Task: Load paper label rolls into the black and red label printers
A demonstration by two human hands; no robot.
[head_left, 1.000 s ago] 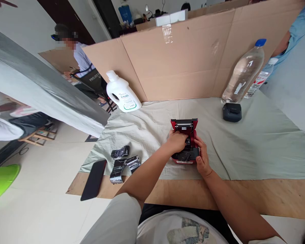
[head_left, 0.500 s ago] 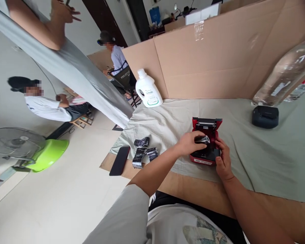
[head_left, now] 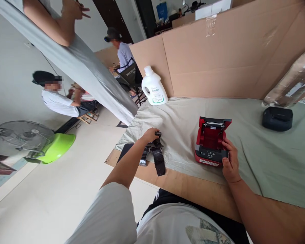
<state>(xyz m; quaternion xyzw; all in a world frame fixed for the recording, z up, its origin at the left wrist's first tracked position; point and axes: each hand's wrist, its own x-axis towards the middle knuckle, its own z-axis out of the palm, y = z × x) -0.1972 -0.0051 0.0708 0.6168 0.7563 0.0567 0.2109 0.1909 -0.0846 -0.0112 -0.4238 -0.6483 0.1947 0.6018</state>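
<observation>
My left hand [head_left: 149, 135] is closed around a roll of black printed label tape [head_left: 158, 135] at the left of the cloth. Under and beside this hand lie more black rolls, with a loose strip [head_left: 158, 162] running toward me; my fingers partly hide them. My right hand [head_left: 230, 161] grips the right side of a small red and black label printer [head_left: 210, 154]. Its lid [head_left: 215, 122] stands raised, and its red inner bay shows no roll.
A dark phone [head_left: 124, 151] lies partly behind my left forearm. On the cloth stand a white jug [head_left: 155, 88] and a black case [head_left: 277, 119]. A cardboard wall [head_left: 218, 61] closes the far side. Other people sit or stand at the left.
My left hand has carried a black roll out of the printer and left to the other rolls. My right hand stays at the printer's side. The view has shifted slightly.
</observation>
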